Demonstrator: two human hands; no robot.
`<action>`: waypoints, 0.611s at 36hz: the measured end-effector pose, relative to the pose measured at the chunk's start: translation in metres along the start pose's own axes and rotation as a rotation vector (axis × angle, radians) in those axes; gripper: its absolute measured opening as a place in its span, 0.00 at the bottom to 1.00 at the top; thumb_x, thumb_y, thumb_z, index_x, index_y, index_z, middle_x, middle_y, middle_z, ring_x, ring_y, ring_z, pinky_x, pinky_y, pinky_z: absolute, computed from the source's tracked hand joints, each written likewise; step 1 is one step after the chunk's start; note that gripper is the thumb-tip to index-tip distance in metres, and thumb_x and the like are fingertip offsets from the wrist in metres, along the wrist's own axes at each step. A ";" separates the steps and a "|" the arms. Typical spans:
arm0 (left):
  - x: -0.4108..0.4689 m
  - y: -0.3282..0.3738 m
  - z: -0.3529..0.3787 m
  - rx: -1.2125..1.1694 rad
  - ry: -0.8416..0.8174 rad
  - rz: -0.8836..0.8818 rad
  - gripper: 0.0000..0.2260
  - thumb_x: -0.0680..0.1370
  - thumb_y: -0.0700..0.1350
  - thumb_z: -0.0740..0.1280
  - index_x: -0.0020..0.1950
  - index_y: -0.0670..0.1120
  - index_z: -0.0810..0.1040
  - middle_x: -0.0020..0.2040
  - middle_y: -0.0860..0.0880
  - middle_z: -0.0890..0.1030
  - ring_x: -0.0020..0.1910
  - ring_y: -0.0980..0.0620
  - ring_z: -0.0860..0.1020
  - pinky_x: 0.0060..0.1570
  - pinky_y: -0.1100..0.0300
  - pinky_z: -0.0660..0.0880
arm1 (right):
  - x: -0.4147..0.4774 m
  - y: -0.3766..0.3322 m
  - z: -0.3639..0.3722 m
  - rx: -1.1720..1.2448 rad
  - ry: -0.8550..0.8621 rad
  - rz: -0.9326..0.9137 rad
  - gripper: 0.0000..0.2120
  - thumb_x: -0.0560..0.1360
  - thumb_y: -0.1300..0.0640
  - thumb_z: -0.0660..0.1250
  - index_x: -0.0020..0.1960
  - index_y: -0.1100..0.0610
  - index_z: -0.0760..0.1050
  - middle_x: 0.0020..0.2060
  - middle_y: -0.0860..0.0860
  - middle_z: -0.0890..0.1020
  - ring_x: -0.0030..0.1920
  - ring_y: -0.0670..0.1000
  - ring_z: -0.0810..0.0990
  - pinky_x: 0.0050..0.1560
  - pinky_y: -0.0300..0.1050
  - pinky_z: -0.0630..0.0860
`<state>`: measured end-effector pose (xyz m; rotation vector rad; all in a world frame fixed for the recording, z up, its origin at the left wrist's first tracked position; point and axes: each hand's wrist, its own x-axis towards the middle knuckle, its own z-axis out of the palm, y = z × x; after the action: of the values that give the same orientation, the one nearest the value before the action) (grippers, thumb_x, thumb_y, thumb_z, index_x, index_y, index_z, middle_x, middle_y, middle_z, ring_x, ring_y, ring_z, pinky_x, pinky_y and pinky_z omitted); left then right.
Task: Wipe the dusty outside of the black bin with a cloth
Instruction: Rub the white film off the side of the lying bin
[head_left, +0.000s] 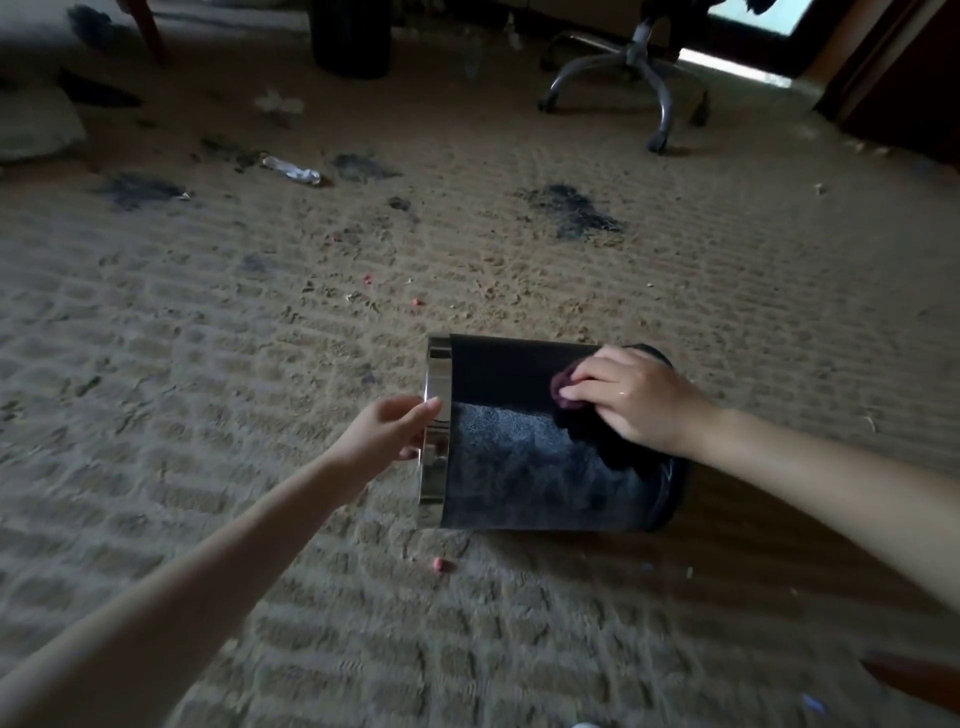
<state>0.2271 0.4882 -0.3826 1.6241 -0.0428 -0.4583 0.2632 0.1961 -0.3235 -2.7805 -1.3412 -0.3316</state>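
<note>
1 black bin (511, 364) lies on its side on the carpet (182, 374). Its open mouth faces left and its base faces right.

Far left of the bin and beyond it, 1 crumpled wrapper (291, 170) and 1 white tissue (278, 102) lie on the floor. There are also at least 3 large dark smudges (137, 189) there. Beyond the bin, at the top edge, stands 1 dark cylinder (349, 36), too blurred to name.

At the bin's mouth, the left hand (389, 431) grips the chrome rim (435, 483). The thumb lies across the rim's outer face and the fingers curl behind it. 1 pink scrap (440, 565) lies on the carpet near that end, on the viewer's side of the bin.

The bin's wall shows 2 zones. The far strip is plain black, and the nearer part is coated with grey dust (509, 462).

Toward the base, 1 dark cloth (574, 428) with a reddish fold at its top is bunched on the wall. The right hand (631, 402) is closed over it with curled fingers, holding it against the bin.

Well beyond the bin and to its right stands 1 office chair (639, 67). Only its metal star base and castors are visible. 1 more dark smudge (571, 210) lies between the chair and the bin.
</note>
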 end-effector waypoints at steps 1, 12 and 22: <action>0.000 -0.001 0.001 -0.009 0.004 -0.003 0.23 0.77 0.52 0.61 0.56 0.31 0.74 0.44 0.42 0.76 0.41 0.48 0.73 0.40 0.62 0.71 | -0.002 0.004 -0.004 -0.018 -0.018 0.010 0.17 0.62 0.71 0.74 0.47 0.57 0.83 0.43 0.52 0.82 0.43 0.57 0.79 0.43 0.48 0.78; 0.003 -0.005 0.003 -0.108 0.006 -0.031 0.17 0.78 0.50 0.59 0.57 0.40 0.77 0.45 0.45 0.81 0.40 0.55 0.78 0.39 0.66 0.75 | 0.072 -0.064 0.023 0.067 0.056 -0.132 0.11 0.73 0.62 0.62 0.47 0.57 0.82 0.44 0.52 0.81 0.44 0.57 0.77 0.40 0.49 0.74; 0.000 -0.006 0.002 -0.115 -0.023 -0.022 0.15 0.79 0.49 0.58 0.56 0.42 0.78 0.41 0.50 0.82 0.38 0.58 0.79 0.42 0.62 0.73 | -0.006 -0.015 -0.006 -0.098 -0.046 -0.003 0.13 0.64 0.69 0.73 0.46 0.57 0.82 0.41 0.52 0.80 0.42 0.57 0.78 0.38 0.48 0.73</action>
<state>0.2254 0.4868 -0.3889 1.5074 -0.0154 -0.4880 0.2465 0.2003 -0.3201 -2.8827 -1.3750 -0.3452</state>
